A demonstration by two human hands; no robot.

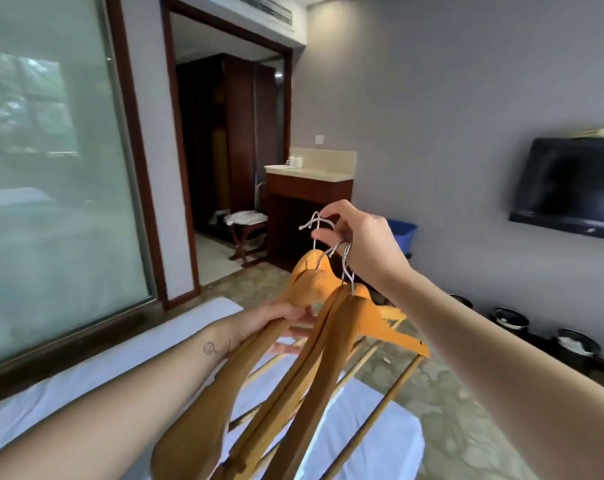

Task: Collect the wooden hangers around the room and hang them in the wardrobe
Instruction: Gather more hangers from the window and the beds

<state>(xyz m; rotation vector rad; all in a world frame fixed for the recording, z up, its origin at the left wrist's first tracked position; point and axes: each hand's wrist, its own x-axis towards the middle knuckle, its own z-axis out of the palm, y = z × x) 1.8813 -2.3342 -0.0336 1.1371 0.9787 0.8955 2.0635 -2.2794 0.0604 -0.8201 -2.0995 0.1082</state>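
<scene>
Bundle of orange-brown wooden hangers with silver wire hooks is in mid-air over the white-sheeted bed, well apart from the dark wooden wardrobe past the doorway. Right hand on top, fingers curled tight round the wire hooks. Left hand lower, fingers wrapped round the near wooden arms. Looks like four hangers, but they overlap, so not sure. Black wall-mounted TV on the right wall. Blue plastic bin beside the dark wood counter.

Soft daylight comes in from the window on the left, doorway stays dim, whole shot's a bit motion-blurred, edges bend fisheye-style.
</scene>
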